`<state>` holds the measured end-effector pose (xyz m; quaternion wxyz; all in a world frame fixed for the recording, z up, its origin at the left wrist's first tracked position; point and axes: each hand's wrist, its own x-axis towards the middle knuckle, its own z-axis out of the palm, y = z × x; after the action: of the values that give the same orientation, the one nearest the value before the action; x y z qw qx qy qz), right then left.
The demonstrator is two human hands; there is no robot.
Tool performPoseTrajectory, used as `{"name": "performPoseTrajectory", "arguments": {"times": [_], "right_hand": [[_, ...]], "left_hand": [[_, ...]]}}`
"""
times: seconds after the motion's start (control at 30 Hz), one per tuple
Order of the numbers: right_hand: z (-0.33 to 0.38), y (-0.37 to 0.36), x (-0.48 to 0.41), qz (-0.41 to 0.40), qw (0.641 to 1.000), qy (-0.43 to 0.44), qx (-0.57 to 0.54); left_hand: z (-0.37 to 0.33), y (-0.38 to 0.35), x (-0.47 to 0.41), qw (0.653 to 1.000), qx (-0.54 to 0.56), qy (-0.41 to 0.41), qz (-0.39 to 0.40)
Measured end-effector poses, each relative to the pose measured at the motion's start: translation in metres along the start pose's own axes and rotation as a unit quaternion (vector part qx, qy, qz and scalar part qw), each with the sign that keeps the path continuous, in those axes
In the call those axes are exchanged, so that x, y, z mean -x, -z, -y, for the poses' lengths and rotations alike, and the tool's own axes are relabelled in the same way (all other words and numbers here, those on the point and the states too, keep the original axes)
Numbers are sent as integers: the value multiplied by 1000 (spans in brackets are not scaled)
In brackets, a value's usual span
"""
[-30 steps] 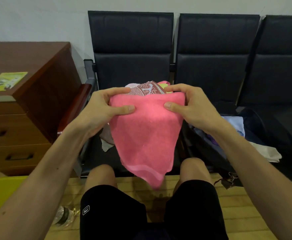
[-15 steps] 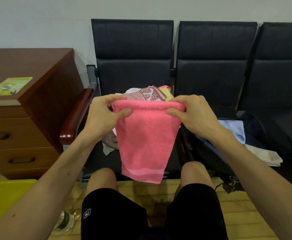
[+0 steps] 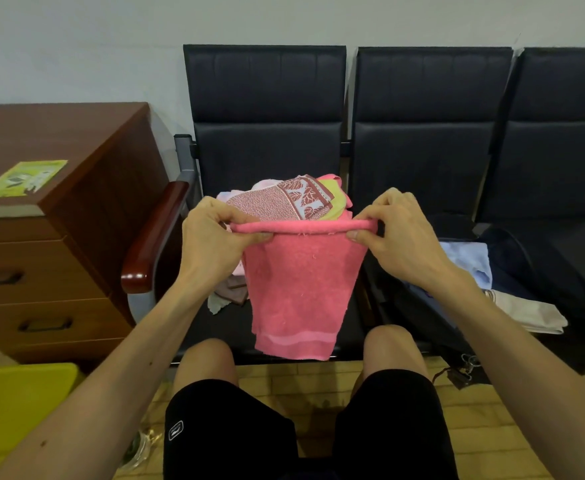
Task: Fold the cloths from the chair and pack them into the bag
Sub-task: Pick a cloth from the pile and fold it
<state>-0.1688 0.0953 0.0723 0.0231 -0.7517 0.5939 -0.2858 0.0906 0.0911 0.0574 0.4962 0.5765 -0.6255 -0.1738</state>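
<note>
1. Fingers [image 3: 253, 237] of the left hand [image 3: 211, 244] and of the right hand [image 3: 400, 244] are drawn in narrow. Each hand pinches one top corner of the pink terry towel [image 3: 298, 289], and the towel's upper edge is rolled into a tight band stretched between them.
2. The towel hangs in the air in front of the black padded chair [image 3: 267, 98]. Its lower hem is about level with the chair's seat front, above the person's knees.
3. On the chair's seat, behind the towel, lies the heap of loose cloths [image 3: 284, 199], with a red-patterned piece on top and yellow and pale pink ones beneath.
4. Right of the chair, on the next seat, sits the dark open bag [image 3: 540, 261]. A light-blue folded cloth [image 3: 468, 258] is inside it and a beige folded cloth [image 3: 526, 313] lies at its mouth.
5. The step in hand looks like folding this one towel. Packing it has not begun, and much of the heap is left to do.
6. The next move likely calls for bringing the pinched edge and the hem together with the corners matched. Soft terry sags, so both corners should stay held until the halves meet. After that the bundle goes right of the chair into the bag.
</note>
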Motion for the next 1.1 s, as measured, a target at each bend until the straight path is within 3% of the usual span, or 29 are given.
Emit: {"name": "performPoseTrajectory", "arguments": {"times": [0.13, 0.27, 0.33, 0.4, 0.5, 0.53, 0.6, 0.67, 0.73, 0.8, 0.9, 1.0, 1.03, 1.1], "right_hand": [[-13, 1, 6, 77, 990, -19, -114], [-11, 12, 16, 154, 963, -32, -220], [-2, 21, 20, 140, 964, 10, -228], [9, 30, 21, 86, 959, 36, -268], [21, 22, 33, 33, 894, -2, -446], [24, 12, 40, 44, 857, -47, -512], [30, -24, 66, 148, 804, -135, -559], [37, -53, 92, 242, 815, -169, -499], [42, -63, 103, 244, 813, -187, -494], [51, -50, 98, 216, 791, -210, -532], [59, -29, 92, 200, 759, -236, -573], [64, -18, 92, 186, 723, -295, -597], [67, -18, 92, 180, 703, -314, -612], [68, -22, 91, 169, 670, -333, -642]], "left_hand": [[0, 2, 5, 994, 82, 31, 72], [-6, 5, 14, 945, 277, 47, 168], [-8, 4, 17, 915, 359, 76, 168], [-14, 2, 16, 906, 377, 88, 170], [-22, -1, 13, 931, 316, 76, 166], [-26, -2, 12, 935, 306, 76, 161], [-33, -4, 12, 926, 336, 87, 149], [-37, -6, 12, 900, 399, 115, 128], [-33, -2, 10, 885, 430, 151, 99], [-24, 4, 4, 892, 411, 174, 69], [-7, 11, -6, 943, 275, 178, 47], [6, 14, -9, 995, 57, 73, 46], [8, 13, -9, 997, -5, 56, 54], [15, 7, -8, 993, -26, 86, 81]]}}
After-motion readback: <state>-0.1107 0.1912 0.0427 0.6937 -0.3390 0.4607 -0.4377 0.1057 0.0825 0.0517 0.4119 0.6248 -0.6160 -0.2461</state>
